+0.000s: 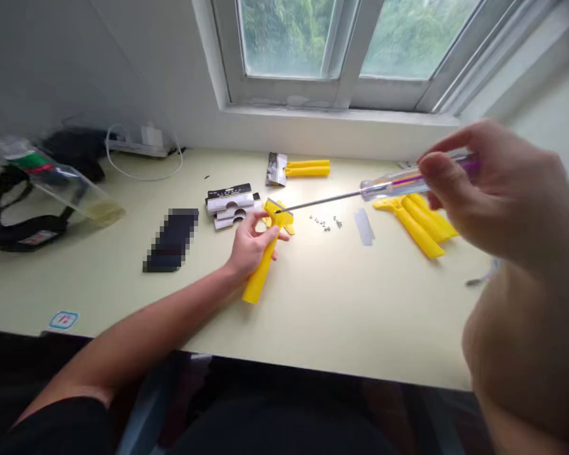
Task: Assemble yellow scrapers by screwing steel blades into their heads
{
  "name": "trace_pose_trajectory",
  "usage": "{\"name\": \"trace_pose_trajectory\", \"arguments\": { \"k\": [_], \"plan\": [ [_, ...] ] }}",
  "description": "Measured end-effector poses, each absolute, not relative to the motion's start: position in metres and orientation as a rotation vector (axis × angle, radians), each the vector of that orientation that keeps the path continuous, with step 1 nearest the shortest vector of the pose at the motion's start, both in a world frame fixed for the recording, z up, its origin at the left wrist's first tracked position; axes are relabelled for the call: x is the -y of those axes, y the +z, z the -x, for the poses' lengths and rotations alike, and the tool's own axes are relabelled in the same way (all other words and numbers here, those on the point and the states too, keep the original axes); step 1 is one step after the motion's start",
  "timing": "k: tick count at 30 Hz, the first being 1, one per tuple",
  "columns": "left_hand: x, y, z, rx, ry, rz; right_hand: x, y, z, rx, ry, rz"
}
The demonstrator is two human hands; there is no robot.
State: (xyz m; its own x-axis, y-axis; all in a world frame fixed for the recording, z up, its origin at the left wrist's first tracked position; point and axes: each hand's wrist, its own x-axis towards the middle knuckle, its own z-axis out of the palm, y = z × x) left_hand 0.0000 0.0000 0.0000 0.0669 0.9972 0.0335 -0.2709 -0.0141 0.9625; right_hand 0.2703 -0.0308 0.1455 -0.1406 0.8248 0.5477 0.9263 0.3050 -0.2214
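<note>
My left hand (pixel 251 246) is closed around the neck of a yellow scraper (pixel 260 278), whose head with a metal blade points away from me. My right hand (pixel 493 183) grips the clear handle of a screwdriver (pixel 393 184). The long shaft reaches left, and its tip meets the scraper's head. Another yellow piece lies partly hidden behind that head. Small screws and nuts (pixel 326 224) lie on the table right of the scraper, beside thin translucent blades or strips (pixel 364 227).
Several yellow handles (pixel 417 227) lie at the right of the table (pixel 313 328). Packaging cards (pixel 230 199) and a packaged yellow pair (pixel 308 169) sit farther back. A dark pixelated object (pixel 173 240), a tilted bottle (pixel 76 189) and a white cable (pixel 145 179) are at left.
</note>
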Motion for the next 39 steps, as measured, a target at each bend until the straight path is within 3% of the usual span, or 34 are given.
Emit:
{"name": "trace_pose_trajectory", "arguments": {
  "k": [3,7,11,14,19,23,27,31,34,39],
  "plan": [
    [-0.001,0.001,0.000,-0.944,1.283,-1.036,0.026,0.147,-0.275,2.140,-0.075,1.333],
    [-0.003,0.001,0.000,-0.945,1.292,-1.020,0.024,0.145,-0.272,2.050,-0.214,1.384],
    [-0.003,0.001,0.000,-0.935,1.321,-1.023,0.021,0.139,-0.267,2.147,-0.083,1.102],
    [-0.002,0.001,-0.001,-0.935,1.316,-1.021,0.019,0.135,-0.266,1.952,-0.220,1.222],
    [-0.003,0.000,-0.001,-0.935,1.317,-1.013,0.016,0.137,-0.270,2.119,0.034,1.130],
    [-0.003,0.001,0.000,-0.929,1.311,-1.008,0.016,0.140,-0.271,1.955,-0.065,1.391],
    [-0.001,0.001,-0.001,-0.929,1.312,-0.996,0.016,0.141,-0.272,2.111,0.135,1.186],
    [-0.001,-0.001,-0.002,-0.929,1.312,-1.005,0.016,0.140,-0.269,1.937,-0.070,1.379],
    [-0.001,-0.002,-0.002,-0.943,1.321,-1.006,0.017,0.140,-0.268,2.100,0.068,1.213],
    [-0.003,-0.003,-0.002,-0.952,1.337,-1.014,0.017,0.139,-0.268,1.994,-0.014,1.316]
  ]
}}
